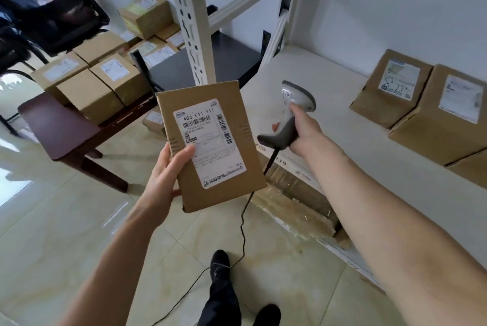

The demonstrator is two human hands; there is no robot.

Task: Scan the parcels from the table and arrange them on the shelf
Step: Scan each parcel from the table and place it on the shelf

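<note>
My left hand grips a flat cardboard parcel by its lower left edge, thumb on the white shipping label, label side facing me. My right hand holds a grey and white corded barcode scanner by its handle, just right of the parcel and above the shelf's front edge. The scanner head sits upright, level with the parcel's top. Several more cardboard parcels are piled on the dark wooden table at the left. Two labelled parcels lean on the white shelf board at the right.
A white metal shelf upright rises between table and shelf. A black office chair stands behind the table. The scanner's black cable trails down to the tiled floor near my shoes. Wrapped cartons sit on the lower shelf level.
</note>
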